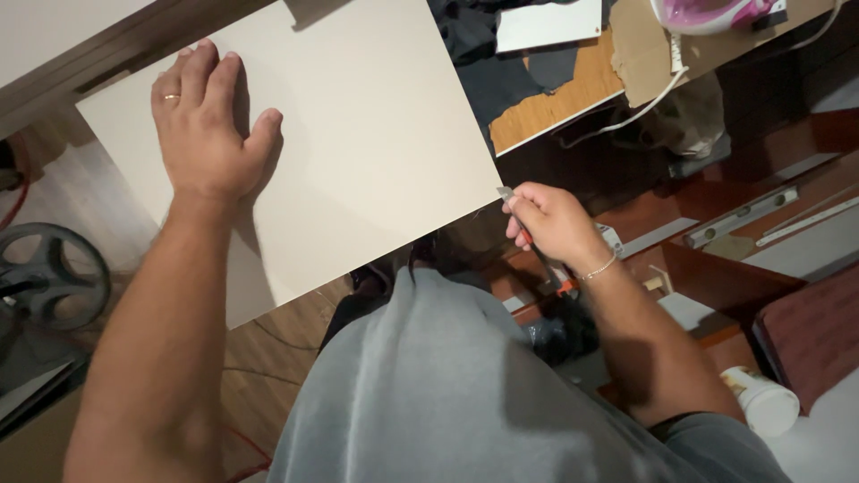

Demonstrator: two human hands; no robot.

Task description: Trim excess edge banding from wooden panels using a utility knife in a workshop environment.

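A large pale board lies tilted across the view. My left hand, with a ring on one finger, presses flat on the board's upper left part, fingers together. My right hand is closed around a utility knife with an orange and black handle. The knife's metal tip touches the board's right corner edge. A thin bracelet sits on my right wrist.
A wooden worktop at the back holds dark fabric scraps, a white panel and a pink and white iron with its cord. A spirit level and dark red panels lie right. A white tub stands lower right, a black wheel left.
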